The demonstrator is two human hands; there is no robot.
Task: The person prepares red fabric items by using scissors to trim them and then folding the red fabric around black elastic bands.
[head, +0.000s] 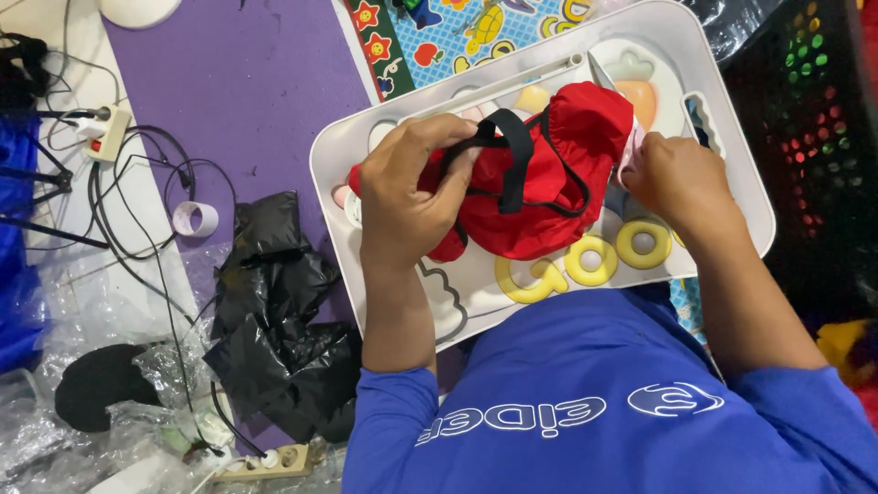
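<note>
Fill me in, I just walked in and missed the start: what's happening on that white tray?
A person in a blue shirt is handling a small red bag with black straps over a white tray. The left hand grips the bag's left end and a strap, while the right hand pinches its right edge. Yellow rings lie on the tray just below the bag. To the left, crumpled black plastic sits on a purple mat, near a roll of tape.

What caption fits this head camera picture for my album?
Two hands, left hand and right hand, hold a red pouch with black strap over a white tray.
</note>
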